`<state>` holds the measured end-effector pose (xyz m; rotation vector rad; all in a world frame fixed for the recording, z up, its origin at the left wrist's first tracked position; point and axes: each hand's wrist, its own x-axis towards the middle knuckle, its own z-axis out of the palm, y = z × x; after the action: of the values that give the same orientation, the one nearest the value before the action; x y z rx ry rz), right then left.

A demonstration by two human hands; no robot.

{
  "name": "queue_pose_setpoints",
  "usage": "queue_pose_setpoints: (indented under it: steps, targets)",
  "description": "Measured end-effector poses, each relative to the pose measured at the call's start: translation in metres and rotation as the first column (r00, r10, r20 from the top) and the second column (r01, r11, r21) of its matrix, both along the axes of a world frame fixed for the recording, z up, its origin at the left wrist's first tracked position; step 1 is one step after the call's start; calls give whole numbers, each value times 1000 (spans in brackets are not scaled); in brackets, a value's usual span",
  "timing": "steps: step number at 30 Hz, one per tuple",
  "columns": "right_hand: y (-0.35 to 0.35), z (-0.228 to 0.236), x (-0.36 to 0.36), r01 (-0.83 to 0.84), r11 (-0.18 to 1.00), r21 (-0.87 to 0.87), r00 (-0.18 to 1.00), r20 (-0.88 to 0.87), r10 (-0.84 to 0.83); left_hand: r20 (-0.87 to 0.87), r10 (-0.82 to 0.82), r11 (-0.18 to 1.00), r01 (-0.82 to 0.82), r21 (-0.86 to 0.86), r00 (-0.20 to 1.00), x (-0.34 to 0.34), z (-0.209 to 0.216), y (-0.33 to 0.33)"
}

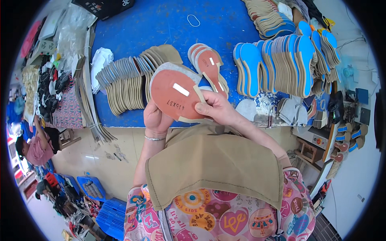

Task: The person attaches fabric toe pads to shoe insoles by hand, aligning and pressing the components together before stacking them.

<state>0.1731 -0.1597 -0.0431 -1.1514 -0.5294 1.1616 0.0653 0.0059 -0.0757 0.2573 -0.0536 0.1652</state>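
Observation:
Both hands hold a shoe insole (171,90) over the table's near edge. It has a reddish-brown face with a white rectangular patch, a tan edge strip and a grey layer showing behind the rim. My left hand (156,119), with a bracelet at the wrist, supports its lower left side; most of those fingers are behind it. The thumb of my right hand (219,108) presses on the tan strip at the right side. Just beyond lie several similar reddish insoles (208,66). A long row of tan-and-grey insoles (124,90) stands to the left.
On the blue table (161,24), blue-topped insoles (277,66) stand in rows at right, near loose grey pieces (292,112). Long strips (85,84) hang over the left edge. A black bag (102,7) sits at the far side. Another person (39,148) is at far left.

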Motion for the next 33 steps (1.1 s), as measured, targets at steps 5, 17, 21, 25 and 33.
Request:
queue_pose_setpoints:
  steps: [5,17,21,25,33]
  targets:
    - [3,-1,1,-30,999,-18,999,-44,30,19,39,999,-38,-27,999,-4,3,-2]
    - [6,-13,1,2,1000,8,991,-136,-1,-8,67,997,-68,-43,998,0,14,-5]
    - [7,-17,4,44,999,-5,989,-139,-45,-97,53,982,-69,-175,994,5,6,-6]
    - [8,-18,3,57,997,-43,994,-91,-61,-80,72,973,-87,-212,994,9,14,-7]
    - [4,-28,10,162,985,-57,955,259,-142,-433,310,893,-102,439,846,26,33,-10]
